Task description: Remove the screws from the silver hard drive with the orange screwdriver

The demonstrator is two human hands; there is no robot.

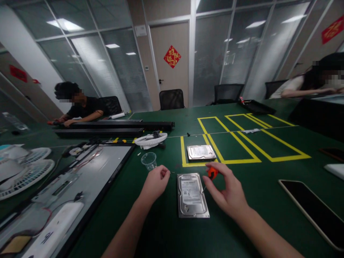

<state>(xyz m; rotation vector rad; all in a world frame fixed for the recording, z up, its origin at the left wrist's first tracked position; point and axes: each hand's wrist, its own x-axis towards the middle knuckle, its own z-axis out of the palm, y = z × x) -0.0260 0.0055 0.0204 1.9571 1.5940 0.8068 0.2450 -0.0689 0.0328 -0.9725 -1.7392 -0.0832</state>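
A silver hard drive (pixel 191 195) lies flat on the green table, label side up, between my hands. My right hand (pixel 228 190) is closed on a screwdriver with an orange and black handle (pixel 213 173). Its thin shaft points down to the drive's right edge; whether the tip touches is unclear. Left of the drive, my left hand (pixel 156 182) is pinched shut. A tiny dark bit shows by its fingertips, too small to name. Just behind that hand stands a clear plastic cup (pixel 148 161). A second hard drive (pixel 201 152) rests farther back, by the yellow tape.
A large flat panel (pixel 107 168) with a white power strip (pixel 53 229) takes up the left. White fan grilles (pixel 29 172) sit beyond it. A phone (pixel 309 208) lies at right. Black bars (pixel 115 129) lie farther back. Two people sit across the table (pixel 242 200).
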